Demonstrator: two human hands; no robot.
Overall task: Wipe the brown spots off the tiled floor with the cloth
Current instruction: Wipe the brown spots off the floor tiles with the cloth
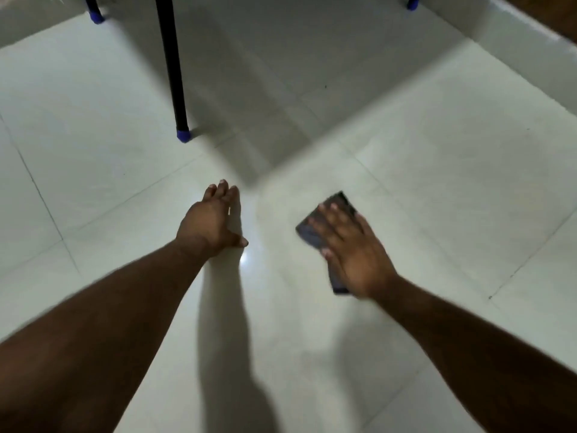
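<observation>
A dark grey folded cloth point(315, 228) lies flat on the pale tiled floor point(452, 189). My right hand point(349, 245) presses down on it with straight, spread fingers and covers most of it. Its far corner and near end stick out from under the palm. My left hand point(215, 218) rests flat on the floor to the left of the cloth, fingers straight, holding nothing. One tiny dark speck point(325, 86) shows on a far tile in the shadow. No brown spots are plain near the cloth; the image is blurred.
A black table leg with a blue foot cap point(183, 136) stands just beyond my left hand. Two more blue-capped legs point(97, 16) stand farther back, the other point(412, 3) at the far right. A pale skirting and a brown edge point(549, 17) run along the top right.
</observation>
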